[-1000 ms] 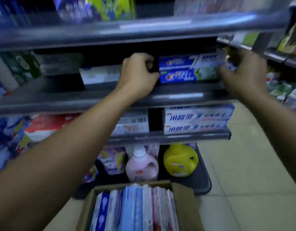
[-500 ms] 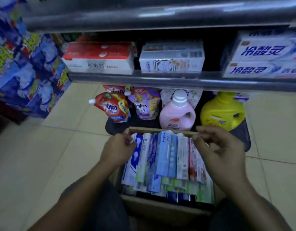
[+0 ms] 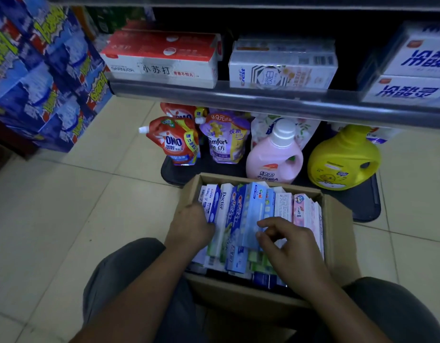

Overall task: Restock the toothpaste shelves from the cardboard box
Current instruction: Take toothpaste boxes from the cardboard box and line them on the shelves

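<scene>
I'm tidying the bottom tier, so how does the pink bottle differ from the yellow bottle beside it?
The pink bottle is slimmer than the squat, rounder yellow bottle. The pink bottle shows a white cap; the yellow bottle's top is hidden behind the shelf edge. Both stand upright and have a moulded handle.

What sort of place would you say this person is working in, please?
Most likely a small shop or supermarket aisle: a metal shelf stacked with toothpaste cartons, laundry detergent bottles and refill pouches displayed beneath, and an open cardboard box of stock on the tiled floor.
</scene>
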Motion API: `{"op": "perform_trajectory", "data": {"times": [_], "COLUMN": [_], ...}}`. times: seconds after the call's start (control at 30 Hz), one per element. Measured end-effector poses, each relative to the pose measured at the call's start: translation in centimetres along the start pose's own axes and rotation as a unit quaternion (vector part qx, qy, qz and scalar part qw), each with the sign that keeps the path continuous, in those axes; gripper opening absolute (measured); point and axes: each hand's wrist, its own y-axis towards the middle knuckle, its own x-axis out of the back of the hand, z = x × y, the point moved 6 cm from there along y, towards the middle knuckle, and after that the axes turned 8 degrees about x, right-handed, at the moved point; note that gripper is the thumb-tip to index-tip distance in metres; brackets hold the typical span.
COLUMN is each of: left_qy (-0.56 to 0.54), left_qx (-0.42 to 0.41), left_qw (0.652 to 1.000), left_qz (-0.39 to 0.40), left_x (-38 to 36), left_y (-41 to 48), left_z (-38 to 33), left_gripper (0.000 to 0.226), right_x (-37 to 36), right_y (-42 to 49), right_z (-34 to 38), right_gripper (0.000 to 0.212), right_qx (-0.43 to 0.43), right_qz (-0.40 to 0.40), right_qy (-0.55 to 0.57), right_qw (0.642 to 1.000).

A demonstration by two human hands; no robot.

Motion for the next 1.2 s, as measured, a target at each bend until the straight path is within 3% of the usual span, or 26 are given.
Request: {"op": "perform_trajectory", "data": {"times": [0.1,0.17,0.2,0.27,0.3,0.43,0.53,0.6,0.7,0.77,0.87,1.0,1.2], "left_qy": [-0.042,-0.150,-0.264,-0.481,-0.539,-0.640,-0.659,-0.616,-0.404,-0.250,-0.111,-0.129,-0.141], "left_qx": [0.043,0.073,0.084,0.083,0.067,0.020,0.013,0.031,0.035,0.012,-0.014,0.007,0.002], "left_qw": [0.998,0.986,0.961,0.868,0.830,0.737,0.709,0.749,0.898,0.949,0.969,0.963,0.969], "left_qz": [0.010,0.003,0.019,0.092,0.126,0.216,0.248,0.241,0.172,0.192,0.222,0.236,0.201], "left_x": [1.7,3.7,4.4,5.4,5.8,5.7,4.3,3.0,1.5,0.2,-1.8,-3.3,-1.2], "left_y": [-0.1,-0.4,-0.8,-2.2,-2.9,-5.3,-6.1,-6.2,-6.3,-7.0,-7.7,-7.8,-6.6], "left_z": [0.4,0.5,0.2,-1.2,-2.1,-5.5,-6.6,-5.9,-3.2,-2.0,-1.4,-1.5,0.3], "left_gripper": [0.025,0.025,0.021,0.013,0.011,0.020,0.017,0.014,0.027,0.045,0.063,0.064,0.029], "right_x": [-0.1,-0.3,-0.4,-0.5,-0.7,-1.9,-1.6,-0.8,0.7,1.8,3.1,3.6,4.1], "right_y": [0.1,0.1,0.1,0.1,0.1,0.4,0.7,0.6,0.8,1.1,1.6,1.8,1.7], "right_z": [0.0,0.2,0.2,0.4,0.5,0.6,0.2,-0.6,-1.5,-1.7,-1.5,-1.6,-1.5], "right_gripper": [0.020,0.022,0.023,0.017,0.015,0.041,0.029,0.027,0.021,0.023,0.021,0.015,0.015], "right_qx": [0.002,0.006,0.007,0.008,0.000,-0.072,-0.113,-0.144,-0.149,-0.137,-0.115,-0.116,-0.108], "right_qz": [-0.001,-0.007,-0.014,-0.031,-0.036,-0.017,-0.054,-0.082,-0.126,-0.154,-0.170,-0.178,-0.178], "right_qy": [0.000,0.010,0.018,0.048,0.079,0.229,0.306,0.332,0.365,0.388,0.407,0.415,0.406], "right_qw": [1.000,1.000,1.000,0.998,0.996,0.971,0.944,0.929,0.910,0.898,0.890,0.885,0.890]}}
